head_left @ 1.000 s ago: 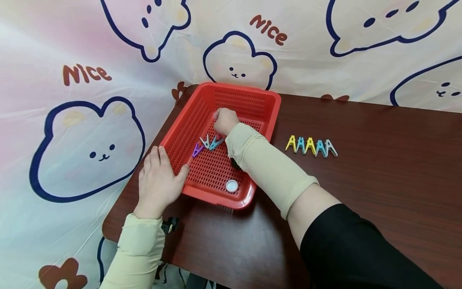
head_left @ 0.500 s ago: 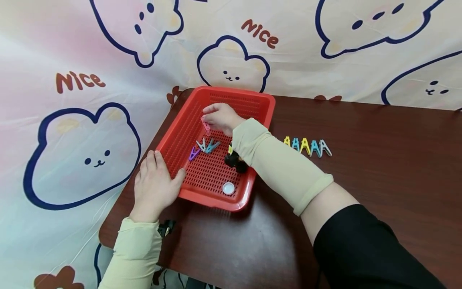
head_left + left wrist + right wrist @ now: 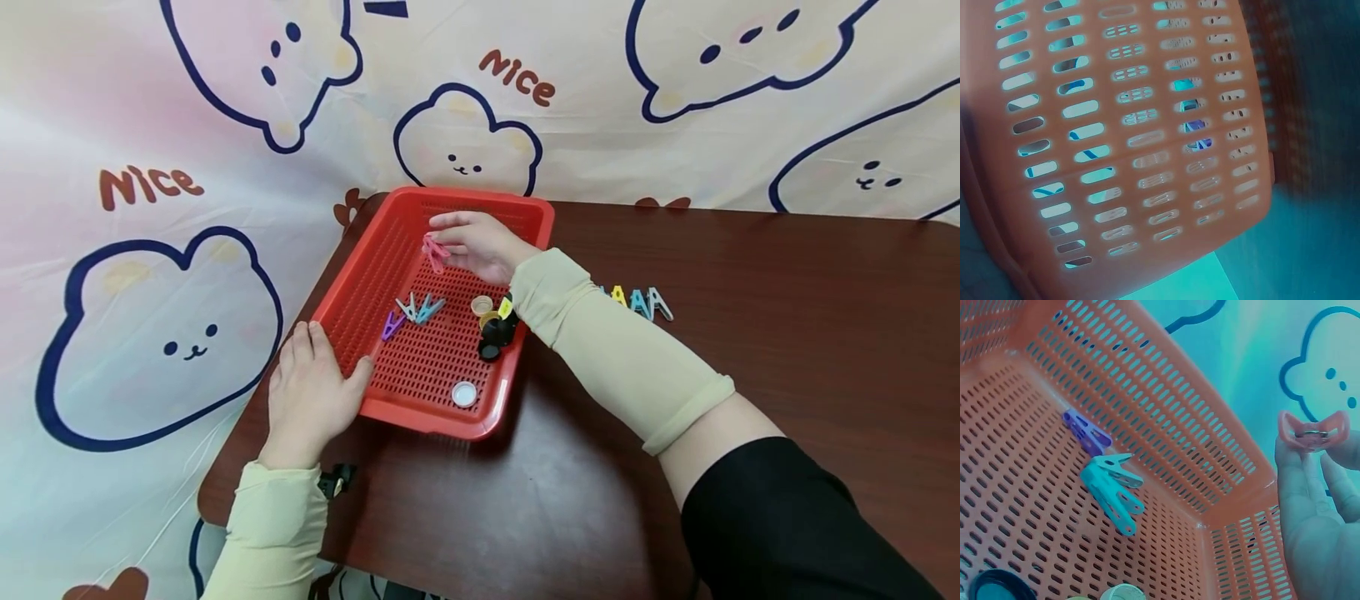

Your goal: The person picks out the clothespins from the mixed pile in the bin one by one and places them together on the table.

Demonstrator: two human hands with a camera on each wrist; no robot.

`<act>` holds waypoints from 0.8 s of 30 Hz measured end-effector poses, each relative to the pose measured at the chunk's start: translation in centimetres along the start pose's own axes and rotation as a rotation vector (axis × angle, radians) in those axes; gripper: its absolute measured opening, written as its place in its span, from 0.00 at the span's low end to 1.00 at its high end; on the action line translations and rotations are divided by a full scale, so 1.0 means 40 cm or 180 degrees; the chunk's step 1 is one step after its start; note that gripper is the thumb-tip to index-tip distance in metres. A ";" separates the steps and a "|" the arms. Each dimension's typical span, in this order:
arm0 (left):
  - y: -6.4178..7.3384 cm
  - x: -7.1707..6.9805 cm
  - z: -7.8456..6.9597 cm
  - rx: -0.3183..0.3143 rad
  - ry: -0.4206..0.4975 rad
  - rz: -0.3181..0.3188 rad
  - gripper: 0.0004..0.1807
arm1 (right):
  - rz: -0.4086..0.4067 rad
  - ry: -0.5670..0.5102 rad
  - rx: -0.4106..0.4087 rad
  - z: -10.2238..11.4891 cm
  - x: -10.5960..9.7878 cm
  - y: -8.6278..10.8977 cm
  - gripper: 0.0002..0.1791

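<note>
My right hand [image 3: 480, 246], over the back half of the red basket [image 3: 420, 423], pinches a pink clothespin [image 3: 435, 252] between thumb and fingertips. In the right wrist view the clothespin [image 3: 1313, 440] shows its metal spring and spread ends. My left hand [image 3: 311, 392] rests on the basket's left rim, fingers straight and thumb spread; the left wrist view shows only the slotted basket wall [image 3: 997, 162]. On the basket floor lie a purple clothespin [image 3: 392, 325], a pale grey one [image 3: 407, 307] and a blue one [image 3: 430, 309], close together.
A white cap [image 3: 464, 394] lies near the basket's front, with several black and yellowish round pieces [image 3: 497, 332] along its right side. To the right on the brown table [image 3: 810, 333] stands a row of clothespins [image 3: 637, 302], partly behind the sleeve. A printed cloth [image 3: 592, 158] hangs behind.
The right hand, curled low in the basket at first, has risen with the pink clothespin pinched in it and drifted slightly right. The left hand stays on the rim; the view has shifted a little.
</note>
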State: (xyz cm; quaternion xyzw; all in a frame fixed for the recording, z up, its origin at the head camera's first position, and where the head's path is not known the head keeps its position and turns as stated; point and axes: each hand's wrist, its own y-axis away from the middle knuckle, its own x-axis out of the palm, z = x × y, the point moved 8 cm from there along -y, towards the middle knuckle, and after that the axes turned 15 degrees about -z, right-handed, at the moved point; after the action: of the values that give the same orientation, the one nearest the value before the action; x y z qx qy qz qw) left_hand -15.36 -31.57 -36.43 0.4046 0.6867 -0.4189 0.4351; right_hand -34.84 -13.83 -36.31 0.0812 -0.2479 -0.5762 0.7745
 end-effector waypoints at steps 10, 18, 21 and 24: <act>0.009 0.006 0.009 -0.0036 0.0014 0.0052 0.51 | 0.0070 -0.0332 0.0048 0.013 -0.047 0.042 0.21; 0.011 0.005 0.004 0.0020 -0.0007 0.0047 0.50 | 0.0154 -0.0550 0.0045 0.037 -0.119 0.084 0.20; 0.007 0.002 -0.003 0.0045 -0.0041 0.0032 0.50 | 0.0201 -0.0621 0.0002 0.051 -0.162 0.104 0.17; 0.004 -0.001 -0.011 0.0064 -0.0057 0.0022 0.50 | 0.0229 -0.0691 -0.0039 0.066 -0.208 0.123 0.14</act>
State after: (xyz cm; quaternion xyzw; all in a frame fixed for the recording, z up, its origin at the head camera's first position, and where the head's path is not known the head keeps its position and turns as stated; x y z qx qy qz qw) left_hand -15.31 -31.11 -36.31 0.4075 0.6772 -0.4279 0.4386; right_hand -33.66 -4.08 -34.43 0.0046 -0.3296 -0.5549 0.7638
